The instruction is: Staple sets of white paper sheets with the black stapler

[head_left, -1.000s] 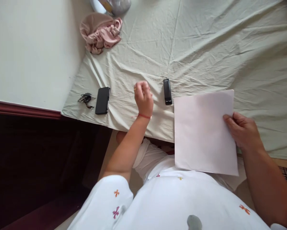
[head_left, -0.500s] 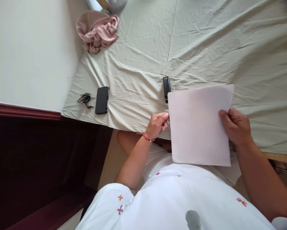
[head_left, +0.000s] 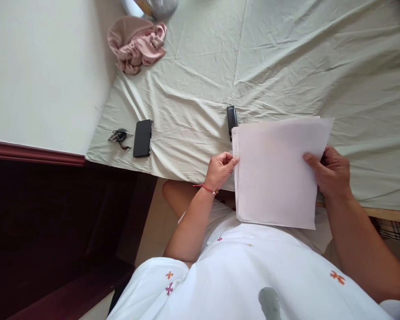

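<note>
Over the bed's near edge, the head view shows the left hand (head_left: 220,169) pinching the left edge of a stack of papers (head_left: 276,171), the right hand (head_left: 329,171) gripping its right edge, a black stapler (head_left: 231,119) touching its top-left corner on the sheet (head_left: 286,66)

Open sheet (head_left: 286,58) beyond the papers (head_left: 276,173); stapler (head_left: 232,119) seemingly touches their corner.
</note>
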Action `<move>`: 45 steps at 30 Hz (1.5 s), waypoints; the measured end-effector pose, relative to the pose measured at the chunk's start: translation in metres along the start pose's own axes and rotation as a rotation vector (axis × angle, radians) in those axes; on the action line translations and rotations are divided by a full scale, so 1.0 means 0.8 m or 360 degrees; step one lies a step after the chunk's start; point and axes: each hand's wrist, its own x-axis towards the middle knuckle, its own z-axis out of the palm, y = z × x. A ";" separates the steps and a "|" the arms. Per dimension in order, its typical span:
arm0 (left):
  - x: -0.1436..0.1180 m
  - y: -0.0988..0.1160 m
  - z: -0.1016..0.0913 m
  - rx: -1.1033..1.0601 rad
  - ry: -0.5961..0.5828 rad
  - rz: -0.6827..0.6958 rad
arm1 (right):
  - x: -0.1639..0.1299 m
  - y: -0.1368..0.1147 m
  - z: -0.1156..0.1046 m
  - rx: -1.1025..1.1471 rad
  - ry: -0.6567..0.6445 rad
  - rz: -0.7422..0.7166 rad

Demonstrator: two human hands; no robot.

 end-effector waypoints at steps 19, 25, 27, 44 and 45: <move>0.004 -0.011 0.001 -0.0171 0.0124 0.0069 | 0.003 -0.003 0.000 -0.0120 0.0012 -0.0109; 0.004 -0.016 -0.003 -0.0210 0.0090 0.0084 | 0.009 0.011 0.000 -0.0033 0.0034 -0.0236; 0.005 -0.019 -0.004 -0.0188 0.0071 0.0095 | 0.012 0.016 0.000 -0.0081 0.0104 -0.0305; 0.008 -0.027 -0.005 0.0016 0.0009 0.0123 | 0.018 0.025 -0.004 -0.0266 0.0146 -0.0331; 0.007 -0.027 -0.005 -0.0006 0.0005 0.0114 | 0.018 0.025 -0.004 -0.0264 0.0151 -0.0335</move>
